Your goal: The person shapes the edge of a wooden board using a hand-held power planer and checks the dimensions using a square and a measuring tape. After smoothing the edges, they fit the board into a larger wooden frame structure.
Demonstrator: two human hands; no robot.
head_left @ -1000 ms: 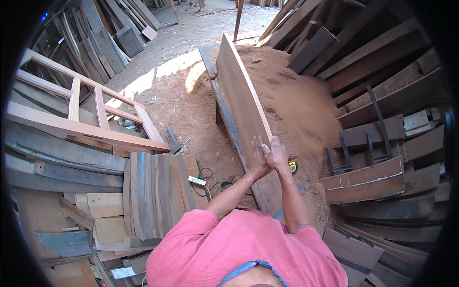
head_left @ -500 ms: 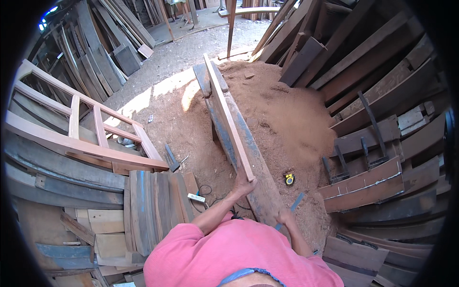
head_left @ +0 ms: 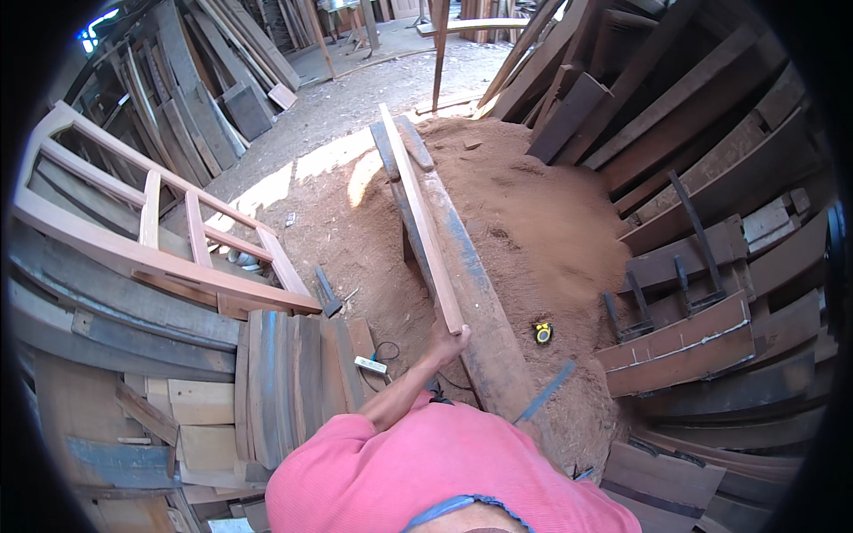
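We see the long workbench [head_left: 484,311] beside a heap of sawdust [head_left: 555,231], and the wooden board [head_left: 425,222] on the bench's left side, standing on its narrow edge and running lengthwise. We judge the setting of the board on edge as done, though its near end is still held rather than free. No tool touches it and we make out no mark on its upper edge, so how much work is left we cannot read. The left hand [head_left: 449,342] is closed around the board's near end. The right hand [head_left: 530,433] is at the near end of a flat blue strip [head_left: 548,389] by the bench's right edge; it is blurred and partly hidden, so we cannot fairly tell whether its fingers grip the strip. The yellow-and-black tape measure [head_left: 544,333] lies on the sawdust, untouched.

Against the frame from a second ago, the board now shows us mostly its narrow edge instead of its broad face. The hands, then together at its near end, are now apart, with only the left on it.
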